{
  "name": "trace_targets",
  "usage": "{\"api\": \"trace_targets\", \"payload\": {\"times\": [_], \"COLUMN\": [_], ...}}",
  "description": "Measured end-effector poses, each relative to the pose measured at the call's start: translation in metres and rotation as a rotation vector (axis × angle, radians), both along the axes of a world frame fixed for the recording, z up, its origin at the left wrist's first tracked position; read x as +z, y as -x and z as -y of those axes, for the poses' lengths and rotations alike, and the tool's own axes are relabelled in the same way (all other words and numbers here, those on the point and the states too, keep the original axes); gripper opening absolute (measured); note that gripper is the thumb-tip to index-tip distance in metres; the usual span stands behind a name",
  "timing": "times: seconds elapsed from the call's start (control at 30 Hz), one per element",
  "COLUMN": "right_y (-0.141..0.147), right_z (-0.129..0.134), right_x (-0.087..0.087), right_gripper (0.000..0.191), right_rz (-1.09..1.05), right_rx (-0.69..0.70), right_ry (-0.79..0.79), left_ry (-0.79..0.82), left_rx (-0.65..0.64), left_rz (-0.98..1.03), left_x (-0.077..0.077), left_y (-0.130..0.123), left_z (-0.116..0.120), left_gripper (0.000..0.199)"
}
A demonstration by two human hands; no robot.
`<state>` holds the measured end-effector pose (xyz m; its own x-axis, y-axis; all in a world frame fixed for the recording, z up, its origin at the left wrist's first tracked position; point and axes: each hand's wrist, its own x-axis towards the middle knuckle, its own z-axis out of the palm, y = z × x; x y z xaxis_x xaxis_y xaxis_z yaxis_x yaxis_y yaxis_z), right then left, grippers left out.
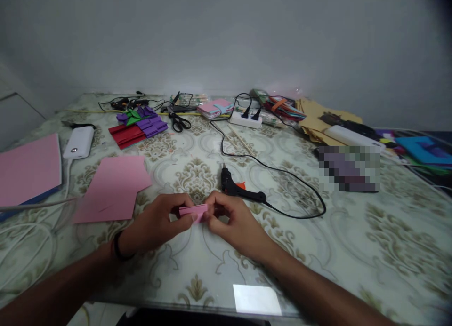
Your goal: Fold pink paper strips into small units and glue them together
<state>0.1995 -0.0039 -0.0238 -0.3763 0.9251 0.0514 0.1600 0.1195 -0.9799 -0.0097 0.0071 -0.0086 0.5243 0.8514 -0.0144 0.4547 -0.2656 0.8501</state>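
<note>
Forearms (68, 287) are filling both bottom corners nearest the camera, black wristband (116, 247) sitting on the left wrist. Our left hand (158, 220) is pinching the left part of a small folded pink paper piece (192, 209), thumb on the near side; our right hand (237, 222) is holding the right end in a narrow thumb-and-forefinger grip. Some fingertips are hiding, so we aren't telling how many layers each hand is gripping. Paper is sitting front and centre between the hands, above the floral tablecloth (165, 279); touching it or not, we can't tell.

For a neat fold, we're judging that both long edges should be lining up, the left pinch staying firm while the right thumb is pressing along the crease bit by bit, without buckling the middle. Pressing flat on the tabletop would probably be giving a sharper line.

Black hot glue gun (249, 193) is lying just beyond the right hand, nozzle pointing away; we aren't telling if it's hot, so knuckles should be keeping clear. Cut pink sheet (116, 189) is lying beside the left hand, scissors (181, 123) resting farther back near red folded paper (126, 137)
</note>
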Motion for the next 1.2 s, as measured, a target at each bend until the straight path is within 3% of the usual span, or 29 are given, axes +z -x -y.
{"api": "trace_targets", "payload": {"times": [0.47, 1.2], "right_y": [0.0033, -0.0005], "right_z": [0.0047, 0.0009], "right_x": [-0.0026, 0.0056], "right_gripper": [0.008, 0.01], "right_rz": [0.131, 0.103], "right_rx": [0.024, -0.006], "right_ry": [-0.161, -0.172], "left_ry": [-0.026, -0.038], "left_rx": [-0.025, 0.005], "left_rz": [0.005, -0.014], "left_x": [-0.0028, -0.0023], "left_y": [-0.0036, 0.0032], "left_z": [0.0041, 0.0032], "left_gripper": [0.025, 0.015]}}
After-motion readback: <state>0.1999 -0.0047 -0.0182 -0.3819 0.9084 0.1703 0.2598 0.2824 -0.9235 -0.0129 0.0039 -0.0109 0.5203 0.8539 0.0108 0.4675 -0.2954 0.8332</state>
